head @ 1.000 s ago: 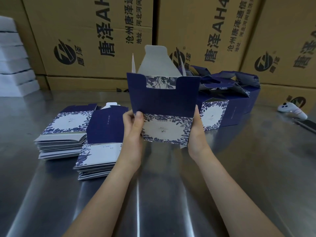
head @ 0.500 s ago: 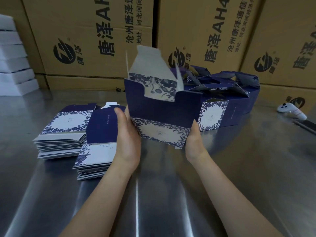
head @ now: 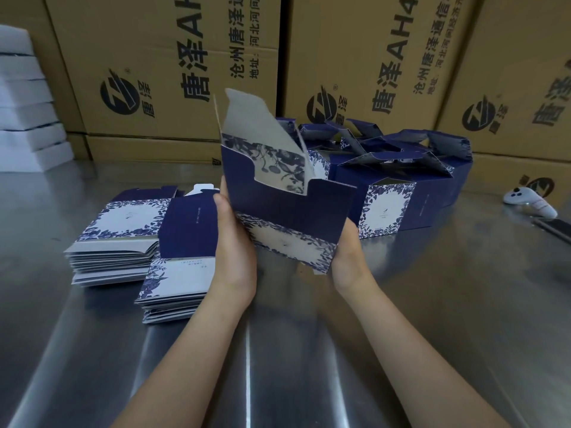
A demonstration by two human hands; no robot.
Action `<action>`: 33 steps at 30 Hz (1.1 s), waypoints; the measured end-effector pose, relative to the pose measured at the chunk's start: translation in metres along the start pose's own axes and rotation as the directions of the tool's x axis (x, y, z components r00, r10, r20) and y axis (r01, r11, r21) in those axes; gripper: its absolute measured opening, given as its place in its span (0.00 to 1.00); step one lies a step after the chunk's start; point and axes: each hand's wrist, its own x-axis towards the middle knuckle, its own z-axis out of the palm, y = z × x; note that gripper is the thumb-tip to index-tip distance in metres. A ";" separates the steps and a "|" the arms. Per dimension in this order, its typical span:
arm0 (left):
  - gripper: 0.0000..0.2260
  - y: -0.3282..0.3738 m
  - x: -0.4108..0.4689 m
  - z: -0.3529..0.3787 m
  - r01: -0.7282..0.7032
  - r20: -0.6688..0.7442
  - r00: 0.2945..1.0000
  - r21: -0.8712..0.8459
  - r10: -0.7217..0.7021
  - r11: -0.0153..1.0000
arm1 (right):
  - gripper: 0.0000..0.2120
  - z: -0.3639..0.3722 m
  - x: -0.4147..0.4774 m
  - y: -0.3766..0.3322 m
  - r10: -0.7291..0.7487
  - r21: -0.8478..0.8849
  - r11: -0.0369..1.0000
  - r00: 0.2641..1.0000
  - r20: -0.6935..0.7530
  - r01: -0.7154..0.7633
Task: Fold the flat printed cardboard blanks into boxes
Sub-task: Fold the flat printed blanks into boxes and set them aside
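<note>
**Steel, cartons and white slabs around the work**

A shiny metal table [head: 432,319] fills the lower view, with pale streaks of reflected light running toward its near edge. Along its far side stands a wall of brown shipping cartons [head: 160,72], printed in black with a round logo and large Chinese characters. The middle carton [head: 355,32] also reads "AH4". A lower row of cartons [head: 148,148] shows beneath them. At far left is a stack of white slabs [head: 24,112]. At far right a white handheld controller [head: 530,202] lies on the table. Just beside it is a dark flat object [head: 556,228], cut off by the frame and too partial to identify
</note>
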 end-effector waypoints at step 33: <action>0.33 0.011 -0.005 -0.003 0.050 0.016 0.998 0.248 -0.056 0.967 | 0.29 -0.017 0.006 -0.039 0.003 0.268 0.963 0.992 -0.122 0.030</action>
